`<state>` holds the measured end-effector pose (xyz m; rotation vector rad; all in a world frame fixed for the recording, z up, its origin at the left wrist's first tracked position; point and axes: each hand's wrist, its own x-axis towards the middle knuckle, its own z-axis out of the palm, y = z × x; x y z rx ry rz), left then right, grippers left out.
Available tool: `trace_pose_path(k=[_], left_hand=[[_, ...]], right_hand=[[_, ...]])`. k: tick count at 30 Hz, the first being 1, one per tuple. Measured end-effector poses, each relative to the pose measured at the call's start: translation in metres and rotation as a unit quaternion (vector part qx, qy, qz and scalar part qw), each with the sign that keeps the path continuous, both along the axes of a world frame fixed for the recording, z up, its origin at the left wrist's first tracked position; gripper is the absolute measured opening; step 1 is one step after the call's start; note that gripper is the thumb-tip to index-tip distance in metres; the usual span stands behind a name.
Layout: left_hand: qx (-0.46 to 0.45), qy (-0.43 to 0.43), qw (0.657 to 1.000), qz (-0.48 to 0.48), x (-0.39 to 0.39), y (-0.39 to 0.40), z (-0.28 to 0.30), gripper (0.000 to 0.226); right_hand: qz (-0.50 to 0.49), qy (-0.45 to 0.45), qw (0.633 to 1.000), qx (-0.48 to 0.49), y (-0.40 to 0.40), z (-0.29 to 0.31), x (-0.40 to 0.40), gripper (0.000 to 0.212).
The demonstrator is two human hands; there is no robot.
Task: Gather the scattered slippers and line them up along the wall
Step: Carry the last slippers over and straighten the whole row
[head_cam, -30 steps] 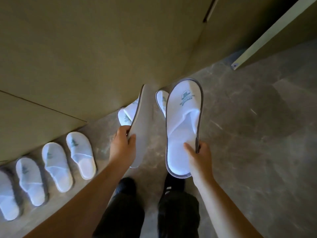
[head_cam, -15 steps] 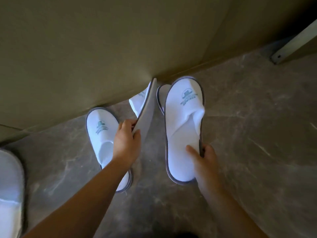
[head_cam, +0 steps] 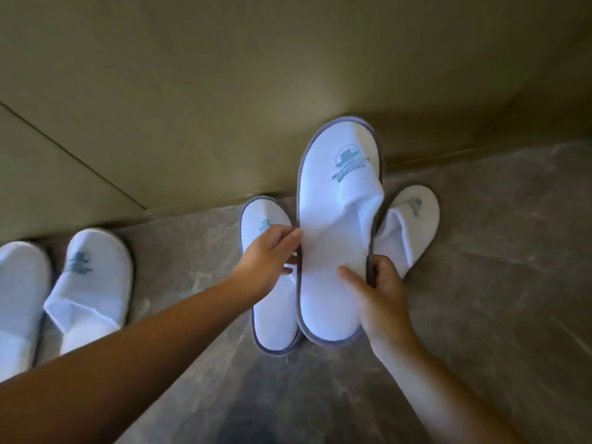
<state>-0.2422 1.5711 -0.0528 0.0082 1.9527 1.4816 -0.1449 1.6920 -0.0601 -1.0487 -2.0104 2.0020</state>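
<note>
White slipper (head_cam: 336, 251) (right hand (head_cam: 384, 296))

Head view, close, steeply down at floor (head_cam: 480, 283) by wall (head_cam: 224, 75).

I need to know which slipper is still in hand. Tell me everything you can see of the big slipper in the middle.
The held slipper is white, terry-looking cloth with a grey edge band and a teal printed logo on its closed toe. It faces up, toe toward the wall. The right hand grips its right edge near the heel, thumb on the insole; the left hand touches its left edge with straight fingers. It overlaps slippers on either side.
</note>
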Motion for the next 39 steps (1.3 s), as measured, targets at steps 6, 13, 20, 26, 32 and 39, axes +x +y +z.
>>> trace_pose_path(k=[6,13,20,26,32,39], left_hand=[[0.042,-0.105,0.989,0.09,-0.011,-0.074,0.002,0.019],[0.029,-0.146,0.977,0.154,0.02,-0.16,-0.05,0.01],[-0.046,-0.135,0.971,0.192,0.027,-0.216,-0.071,0.053],[-0.233,0.031,0.964,0.121,0.048,-0.264,-0.088,0.047],[-0.353,0.127,0.923,0.089,0.059,-0.303,-0.099,0.056],[-0.423,0.079,0.901,0.057,0.055,-0.307,-0.121,0.093]], right_hand=[[0.1,-0.016,0.993,-0.06,-0.071,-0.002,-0.021,0.02],[0.213,-0.142,0.965,-0.051,-0.137,-0.031,-0.024,0.022],[0.177,-0.187,0.965,-0.049,-0.208,-0.076,-0.029,0.034],[0.217,-0.244,0.944,0.047,-0.227,-0.115,-0.053,0.042],[0.212,-0.232,0.9,0.302,-0.239,-0.116,-0.044,0.074],[0.257,-0.287,0.844,0.375,-0.272,-0.125,-0.042,0.119]])
